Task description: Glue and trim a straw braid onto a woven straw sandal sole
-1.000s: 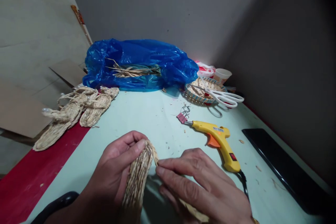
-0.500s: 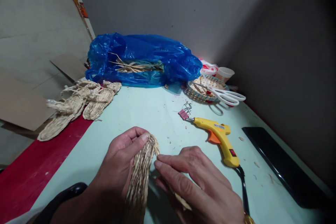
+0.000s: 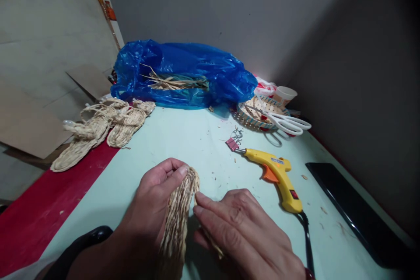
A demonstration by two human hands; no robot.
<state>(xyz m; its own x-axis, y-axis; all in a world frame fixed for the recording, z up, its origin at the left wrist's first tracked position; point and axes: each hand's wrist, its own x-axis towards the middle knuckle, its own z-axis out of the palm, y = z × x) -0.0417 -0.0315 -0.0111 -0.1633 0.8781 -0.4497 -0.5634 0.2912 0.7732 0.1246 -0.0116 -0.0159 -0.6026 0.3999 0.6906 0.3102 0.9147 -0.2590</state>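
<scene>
A long sole-like piece of coiled straw braid (image 3: 175, 223) stands near the table's front, its rounded end up. My left hand (image 3: 157, 197) is closed on it, the thumb pressing close to the rounded tip. Along the piece's right side curves a loose length of straw braid (image 3: 197, 181), which my right hand (image 3: 239, 232) pinches between thumb and fingers; its tail shows below that hand. To the right lies a yellow glue gun (image 3: 277, 170) with an orange trigger, its nozzle resting by a pink binder clip (image 3: 232, 144).
Woven straw slippers (image 3: 85, 135) lie at the left edge. A blue plastic bag (image 3: 197, 61) with straw strips stands at the back. White-handled scissors (image 3: 288, 123) rest on a small basket (image 3: 251, 120) beside a paper cup (image 3: 285, 94). A black flat object (image 3: 354, 214) lies right.
The view has shifted slightly, so the table's things sit a little further right. Both hands keep their grips, and the braid lies a little closer along the piece's edge.
</scene>
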